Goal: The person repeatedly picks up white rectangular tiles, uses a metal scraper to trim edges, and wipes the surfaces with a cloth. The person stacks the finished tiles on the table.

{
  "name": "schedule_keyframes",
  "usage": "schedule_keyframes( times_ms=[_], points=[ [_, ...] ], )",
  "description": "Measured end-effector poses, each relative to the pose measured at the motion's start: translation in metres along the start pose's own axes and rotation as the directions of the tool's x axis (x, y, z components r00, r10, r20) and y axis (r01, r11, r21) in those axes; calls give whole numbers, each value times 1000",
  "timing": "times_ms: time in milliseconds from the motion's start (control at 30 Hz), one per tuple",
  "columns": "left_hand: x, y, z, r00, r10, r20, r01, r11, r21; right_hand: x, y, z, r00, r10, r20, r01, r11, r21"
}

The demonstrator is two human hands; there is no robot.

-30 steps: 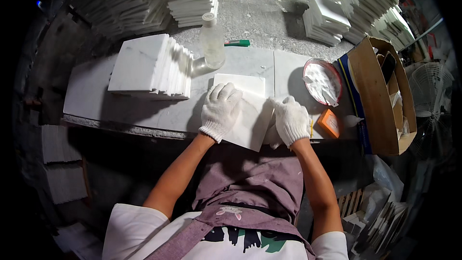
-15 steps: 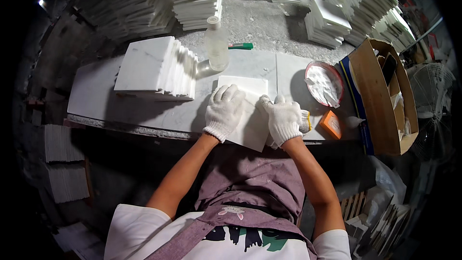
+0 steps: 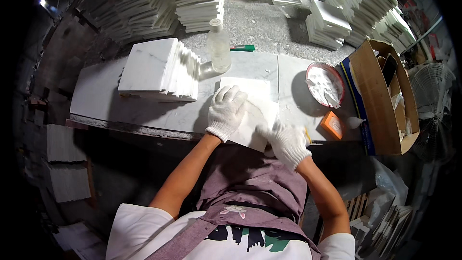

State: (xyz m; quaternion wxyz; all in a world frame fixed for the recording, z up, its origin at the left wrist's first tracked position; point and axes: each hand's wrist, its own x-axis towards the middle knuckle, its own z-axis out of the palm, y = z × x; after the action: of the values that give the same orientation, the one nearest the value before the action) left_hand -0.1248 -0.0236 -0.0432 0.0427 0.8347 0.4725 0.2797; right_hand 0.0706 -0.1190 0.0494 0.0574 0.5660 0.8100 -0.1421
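Note:
A white marble tile (image 3: 260,110) with a faint grey vein lies slanted over the bench's front edge, above another white piece (image 3: 248,85) that shows behind it. My left hand (image 3: 226,110), in a white knit glove, rests flat on the tile's left side, fingers stretched out. At the tile's near right edge, my gloved right hand (image 3: 288,144) is closed around a bunched white knit cloth, perhaps a spare glove, whose yellow edging (image 3: 308,136) peeks out beside it. The hand covers most of that cloth, and its fingertips are slightly blurred.
Upright tiles (image 3: 149,67) stand left, by a clear bottle (image 3: 219,50) and green marker (image 3: 242,48). Right are a bowl of white paste (image 3: 325,85), an orange box (image 3: 332,125) and a cardboard box (image 3: 380,101). Tall tile stacks (image 3: 199,0) rise behind; a fan (image 3: 433,110) stands far right.
My right hand has slid toward me along the tile's right edge, and the yellow-edged cloth has moved with it. My left hand has stayed on the tile.

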Motion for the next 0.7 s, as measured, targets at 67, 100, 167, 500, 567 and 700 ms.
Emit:
schedule_keyframes(
  times_ms=[67, 100, 167, 500, 567, 700],
  points=[
    [1, 4, -2, 998, 32, -51, -28, 998, 59, -26, 2, -13, 987, -60, 146, 46, 994, 102],
    [0, 6, -4, 996, 47, -73, -40, 995, 91, -40, 8, -10, 994, -31, 103, -9, 930, 367],
    [-5, 16, 0, 995, 84, -54, -74, 984, 161, -50, 21, -16, 969, 62, 238, -236, 500, 833],
    [-105, 155, -29, 736, 581, 346, -340, 760, -554, 45, 67, -95, 128, 293, -947, 466, 826, 318],
    [-124, 148, -10, 754, 508, 417, -234, 801, -551, 73, 75, -102, 115, 290, -950, 350, 883, 312],
    [-112, 106, -27, 872, 424, 245, -237, 803, -546, 74, 72, -65, 665, 96, -741, -9, 993, 120]
  ],
)
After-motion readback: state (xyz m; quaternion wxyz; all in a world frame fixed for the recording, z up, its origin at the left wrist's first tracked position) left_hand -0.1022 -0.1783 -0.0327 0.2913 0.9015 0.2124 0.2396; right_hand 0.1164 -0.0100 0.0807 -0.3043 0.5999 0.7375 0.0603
